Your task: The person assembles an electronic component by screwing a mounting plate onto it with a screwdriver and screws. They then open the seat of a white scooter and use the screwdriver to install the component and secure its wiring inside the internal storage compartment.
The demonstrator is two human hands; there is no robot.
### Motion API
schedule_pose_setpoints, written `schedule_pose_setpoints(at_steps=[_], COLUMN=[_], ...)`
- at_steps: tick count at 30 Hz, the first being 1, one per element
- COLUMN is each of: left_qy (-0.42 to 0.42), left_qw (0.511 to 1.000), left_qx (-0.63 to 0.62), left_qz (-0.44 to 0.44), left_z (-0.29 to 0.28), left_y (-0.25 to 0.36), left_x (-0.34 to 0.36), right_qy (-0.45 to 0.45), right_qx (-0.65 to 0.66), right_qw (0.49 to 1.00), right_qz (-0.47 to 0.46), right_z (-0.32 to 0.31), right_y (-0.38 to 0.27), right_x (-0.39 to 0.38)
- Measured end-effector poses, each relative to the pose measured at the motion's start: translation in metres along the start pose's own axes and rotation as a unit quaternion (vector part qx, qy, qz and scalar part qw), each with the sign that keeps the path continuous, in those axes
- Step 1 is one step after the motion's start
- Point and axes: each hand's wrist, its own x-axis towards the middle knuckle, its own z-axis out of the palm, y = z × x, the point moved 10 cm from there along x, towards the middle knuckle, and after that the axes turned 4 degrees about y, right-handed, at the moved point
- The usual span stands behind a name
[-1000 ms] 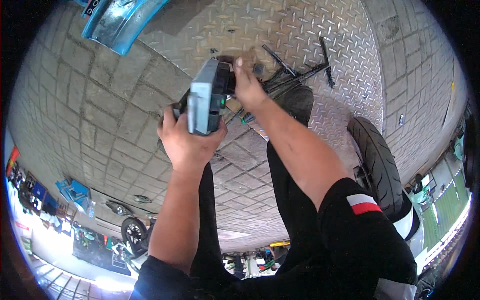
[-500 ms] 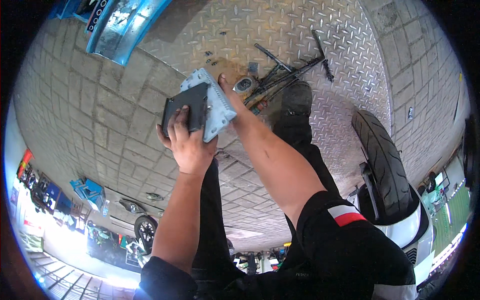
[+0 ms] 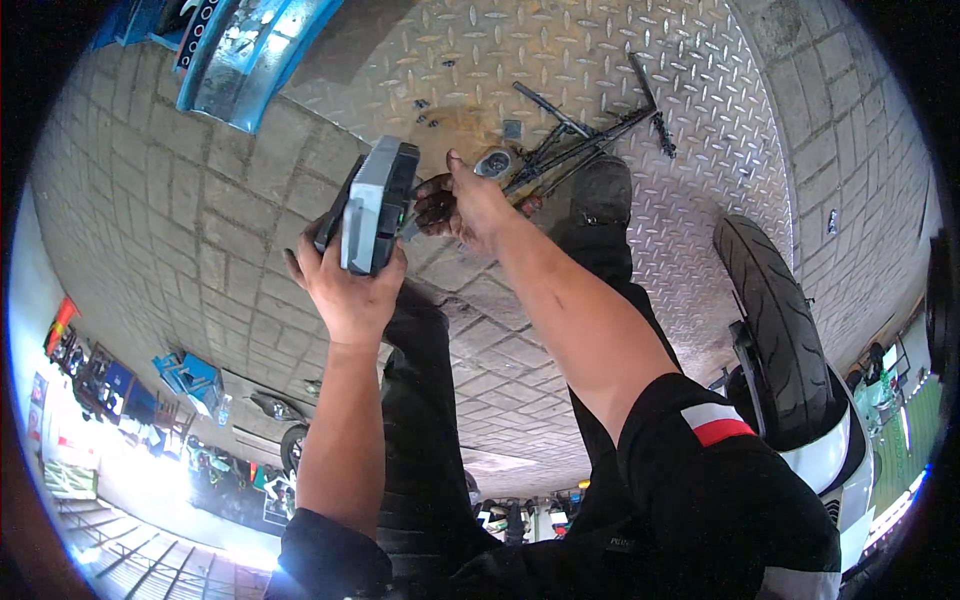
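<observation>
Grey-and-black boxy unit (image 3: 367, 215) held in the left hand (image 3: 350, 295) above grey paving bricks (image 3: 250, 220).
Left fingers grip its lower end, some of their tips hidden behind it. The right hand (image 3: 475, 208) is near but apart, its darkened fingers half-curled; whether they hold anything cannot be told. Thin black rods (image 3: 592, 142), hard to make out near the right wrist, lie on silver diamond-tread plate (image 3: 690, 60). A blue metal trough (image 3: 228, 85) is cut off above.

Wide fisheye view downward from the head
</observation>
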Motion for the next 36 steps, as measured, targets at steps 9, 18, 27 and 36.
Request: schedule_pose_setpoints(at_steps=[9,18,27,36], left_qy=[-0.041,0.021,0.041,-0.007], left_qw=[0.843,0.875,0.951,0.938], left_qx=[-0.43,-0.395,-0.222,-0.236], left_qz=[-0.32,-0.278,-0.209,-0.252], left_z=[0.041,0.044,0.048,0.06], left_y=[-0.05,-0.046,-0.046,-0.045], left_x=[-0.025,-0.02,-0.021,-0.02], right_qy=[0.026,0.076,0.097,-0.084], right_qx=[-0.315,-0.507,-0.626,-0.387], right_qw=[0.89,0.702,0.693,0.858], right_qz=[-0.329,-0.494,-0.343,-0.327], right_z=[0.007,0.056,0.057,0.031], right_y=[-0.061,-0.064,-0.054,-0.046], right_x=[-0.046,-0.091,-0.068,-0.047])
